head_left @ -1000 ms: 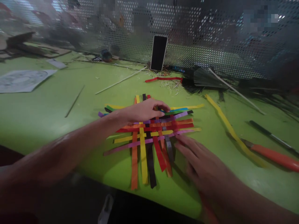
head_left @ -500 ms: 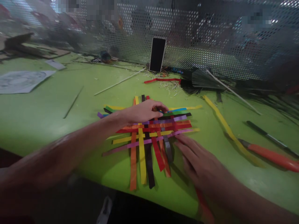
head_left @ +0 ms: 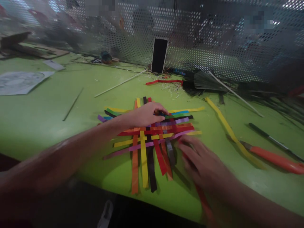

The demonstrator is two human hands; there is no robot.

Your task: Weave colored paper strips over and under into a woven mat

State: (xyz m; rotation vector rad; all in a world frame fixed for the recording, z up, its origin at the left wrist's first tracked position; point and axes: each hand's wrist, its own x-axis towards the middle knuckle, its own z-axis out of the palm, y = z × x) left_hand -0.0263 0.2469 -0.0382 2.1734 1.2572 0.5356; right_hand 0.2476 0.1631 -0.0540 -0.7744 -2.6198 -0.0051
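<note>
A loose weave of coloured strips (head_left: 142, 158) lies near the table's front, with orange, yellow, black, red and grey strips crossed by yellow, blue, green, purple, red and pink ones. My left hand (head_left: 149, 114) rests over its upper middle, fingers curled and thumb down against the woven strips; what lies under the fingertips is partly hidden. At the lower right edge of the weave, my right hand (head_left: 201, 158) pinches a red strip (head_left: 203, 199). That strip runs up into the weave and hangs below the hand toward the table edge.
To the right lie a yellow strip (head_left: 220, 118), an orange-handled knife (head_left: 275, 158) and a dark pen-like stick (head_left: 273, 137). A phone (head_left: 159, 55) leans on the perforated metal screen (head_left: 201, 41). Behind the weave are a red strip (head_left: 163, 81), shavings and thin sticks. Paper (head_left: 21, 82) lies left.
My right hand's fingers have lifted and curled more around the red strip, showing more of it near the fingertips. My left hand stays almost in place on the weave.
</note>
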